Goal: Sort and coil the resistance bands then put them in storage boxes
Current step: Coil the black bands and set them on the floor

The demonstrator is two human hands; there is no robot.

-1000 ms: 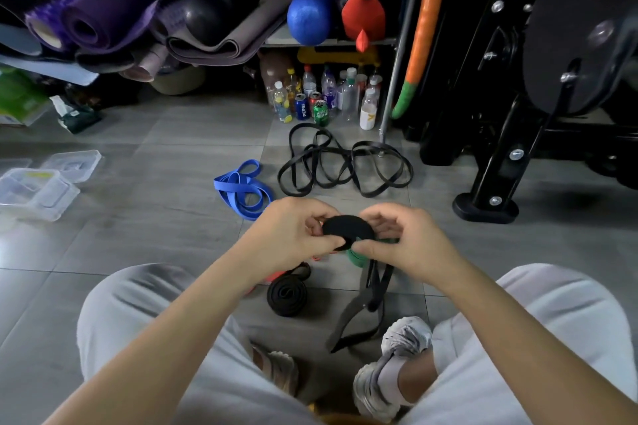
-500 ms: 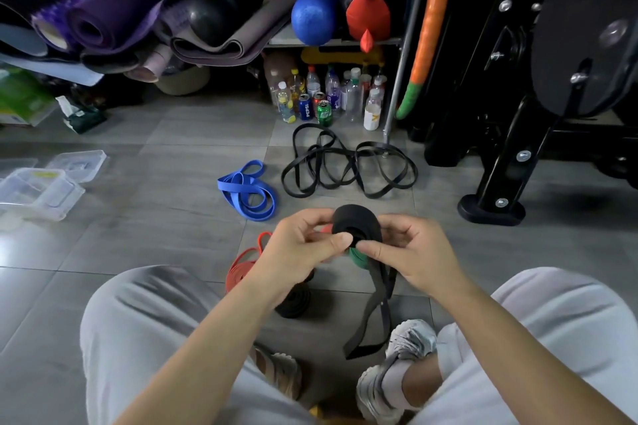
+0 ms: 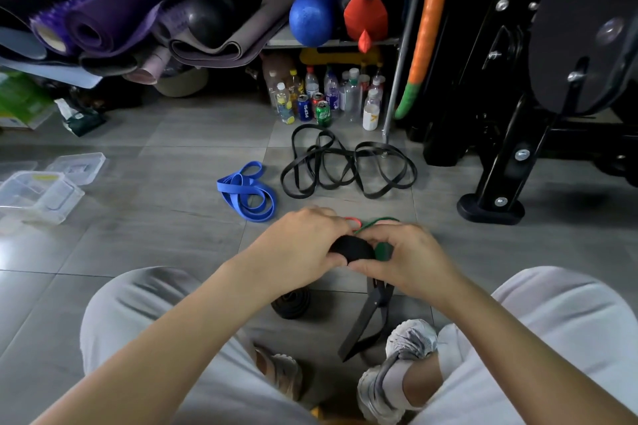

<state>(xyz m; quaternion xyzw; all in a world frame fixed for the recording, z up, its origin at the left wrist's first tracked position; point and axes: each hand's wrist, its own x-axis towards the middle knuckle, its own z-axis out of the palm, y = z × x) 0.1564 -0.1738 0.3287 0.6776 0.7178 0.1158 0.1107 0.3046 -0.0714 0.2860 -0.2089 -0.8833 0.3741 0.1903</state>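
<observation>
Since half a second earlier, my hands had closed in over the roll and tipped it down, so its round face, then turned up to the camera, was mostly covered. My left hand and right hand both pinched the black coil between thumb and curled fingers, one from each side, above the floor between my knees. The coil was a tight, matt, thick disc of flat rubbery strap. Its free tail hung as a doubled ribbon to just beside my right shoe, so I judged the winding well on but unfinished.

Just behind my right fingers showed a green band, part rolled and part thin loop, and a sliver of a red band. How much of either was coiled I could not tell. Below my hands a finished coil, black and ribbed by its layers, lay on the grey tiled floor.

Farther out lay a blue band, broad, smooth and loosely folded. Beside it sprawled the tangled black bands, narrow, in open loops. Both were uncoiled. Well apart on my left stood the storage boxes, clear hard plastic and rectangular, and I could see no band in them. I judged one coil done, one in hand, and boxing not begun.
</observation>
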